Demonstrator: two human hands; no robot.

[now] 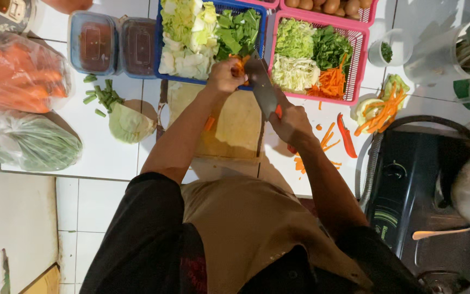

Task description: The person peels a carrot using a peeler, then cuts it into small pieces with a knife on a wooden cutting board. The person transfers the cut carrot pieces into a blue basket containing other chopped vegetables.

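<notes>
Two bare hands work above a wooden cutting board (239, 122) on a white tiled desk (104, 158), seen from overhead. The left hand (225, 75) has its fingers closed around a bunch of orange carrot pieces (240, 63), lifted just above the far edge of the board. The right hand (292, 124) grips the handle of a broad cleaver (261, 87), whose grey blade reaches forward until its tip almost meets the left fingers. The carrot looks stiff, light and likely damp, so it seems best pinched firmly at its middle, with fingertips curled back from the steel. Just beyond the left fingers sits a blue basket (264, 24) of pale cabbage and dark greens; beyond the right fingers, a pink basket (359, 60) holds shredded cabbage, greens and carrot strips. Loose carrot strips (327, 136) and a red chilli (346, 136) lie beside the right fingers, toward a black stove (409, 190). Well to the left of the left fingers are chopped green beans (100, 95), a cabbage wedge (130, 124), two lidded tubs (116, 44) and bagged vegetables (25, 106). Open room is scarce: the baskets crowd the board's far edge and the stove hems the right, leaving the board's bare middle and the near desk edge as the freest space.
</notes>
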